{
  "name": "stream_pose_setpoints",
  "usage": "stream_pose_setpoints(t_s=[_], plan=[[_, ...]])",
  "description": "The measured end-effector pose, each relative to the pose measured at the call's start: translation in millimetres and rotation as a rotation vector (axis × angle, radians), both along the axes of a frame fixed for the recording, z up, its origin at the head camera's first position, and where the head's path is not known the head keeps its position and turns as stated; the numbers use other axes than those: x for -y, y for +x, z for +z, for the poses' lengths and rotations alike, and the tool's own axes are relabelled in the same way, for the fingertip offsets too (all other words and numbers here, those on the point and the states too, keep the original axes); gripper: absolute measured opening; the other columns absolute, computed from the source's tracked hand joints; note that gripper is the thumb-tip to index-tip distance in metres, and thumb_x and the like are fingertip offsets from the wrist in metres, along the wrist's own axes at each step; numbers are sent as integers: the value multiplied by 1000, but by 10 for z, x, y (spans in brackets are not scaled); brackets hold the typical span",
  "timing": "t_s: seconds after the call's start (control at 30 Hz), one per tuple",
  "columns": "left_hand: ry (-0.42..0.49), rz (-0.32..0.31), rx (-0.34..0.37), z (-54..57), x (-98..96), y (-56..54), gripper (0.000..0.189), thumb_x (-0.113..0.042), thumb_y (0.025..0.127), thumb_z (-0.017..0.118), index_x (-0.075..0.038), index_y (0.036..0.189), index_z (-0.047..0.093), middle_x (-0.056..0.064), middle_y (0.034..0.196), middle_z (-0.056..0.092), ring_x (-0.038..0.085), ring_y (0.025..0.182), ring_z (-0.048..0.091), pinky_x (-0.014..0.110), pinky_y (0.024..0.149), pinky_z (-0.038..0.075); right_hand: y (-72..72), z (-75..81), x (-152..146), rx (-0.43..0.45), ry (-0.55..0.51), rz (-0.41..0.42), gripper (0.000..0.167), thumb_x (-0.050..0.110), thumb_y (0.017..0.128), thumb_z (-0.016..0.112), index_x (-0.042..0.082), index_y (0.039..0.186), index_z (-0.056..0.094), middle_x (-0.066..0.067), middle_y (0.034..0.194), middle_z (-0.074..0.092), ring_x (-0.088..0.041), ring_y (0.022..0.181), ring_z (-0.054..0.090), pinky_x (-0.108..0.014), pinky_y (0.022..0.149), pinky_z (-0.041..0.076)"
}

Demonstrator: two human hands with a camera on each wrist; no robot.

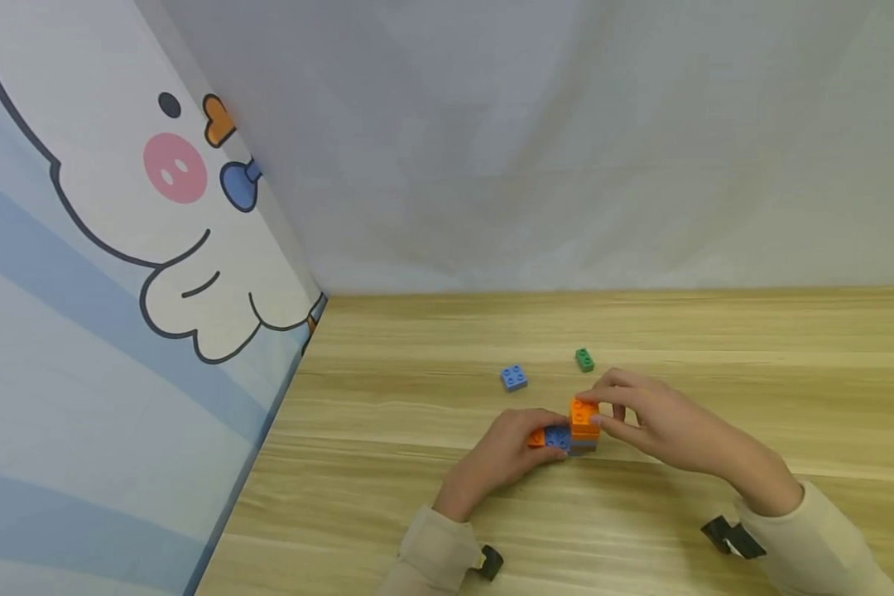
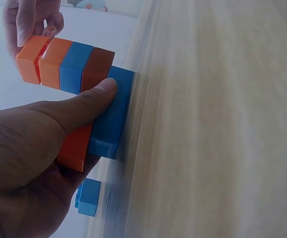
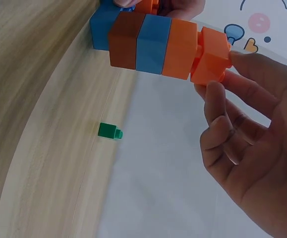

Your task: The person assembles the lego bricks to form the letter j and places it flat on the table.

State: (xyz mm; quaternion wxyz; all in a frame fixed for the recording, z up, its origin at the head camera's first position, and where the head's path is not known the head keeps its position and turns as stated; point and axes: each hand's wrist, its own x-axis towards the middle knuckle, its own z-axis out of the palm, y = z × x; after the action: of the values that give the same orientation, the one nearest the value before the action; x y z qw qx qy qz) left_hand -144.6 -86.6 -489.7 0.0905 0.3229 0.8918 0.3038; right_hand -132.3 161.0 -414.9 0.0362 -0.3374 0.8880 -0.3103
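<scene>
My right hand (image 1: 663,424) pinches an orange toy brick (image 3: 212,55) between thumb and fingers at the top of a stack. A narrow gap shows between it and the orange brick (image 3: 181,48) below. Under that come a blue brick (image 3: 153,44) and a brown brick (image 3: 127,40), resting on a long blue base brick (image 2: 112,114). My left hand (image 1: 501,454) grips the low part of the build, thumb on one side and fingers on the other. Another orange brick (image 2: 76,151) sits on the base by the left palm, partly hidden by the hand.
A loose blue brick (image 1: 514,378) with studs up lies behind the build on the wooden table (image 1: 387,356). Farther right is a small green brick (image 1: 584,360). A pale curtain (image 1: 566,165) hangs at the back, and a cartoon-printed panel (image 1: 82,372) stands at the left.
</scene>
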Motion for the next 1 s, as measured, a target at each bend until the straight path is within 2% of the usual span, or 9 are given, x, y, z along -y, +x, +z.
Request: stream_pose_setpoints(t_s=[0.2,0.47,0.83,1.0], plan=[[-2,-2,5,7,-2,5,41,-31,96,71,-16,134,67,0,132,72,10,116,68,23,99,54,13,27,19,-1,22,-3,28,21,102,64,12,127,71,3,113,66,5,79,49,-18,59,46],[-13,-8,0,12,12,16,41,-31,96,71,-16,135,67,0,133,71,10,116,68,23,100,54,49,47,57,-65,85,-24,27,18,99,68,10,125,73,1,112,66,5,75,50,-16,59,47],[10,1,27,-4,1,5,41,-30,96,71,-17,134,67,-1,133,71,9,117,67,22,101,53,88,70,72,-112,133,-34,28,19,95,72,14,122,74,6,110,65,4,75,53,-16,59,47],[13,4,24,-16,3,-2,41,-31,96,71,-17,134,67,-1,132,72,9,117,68,22,100,53,90,58,74,-95,124,-42,28,22,97,71,14,123,74,6,111,65,6,74,52,-16,57,45]])
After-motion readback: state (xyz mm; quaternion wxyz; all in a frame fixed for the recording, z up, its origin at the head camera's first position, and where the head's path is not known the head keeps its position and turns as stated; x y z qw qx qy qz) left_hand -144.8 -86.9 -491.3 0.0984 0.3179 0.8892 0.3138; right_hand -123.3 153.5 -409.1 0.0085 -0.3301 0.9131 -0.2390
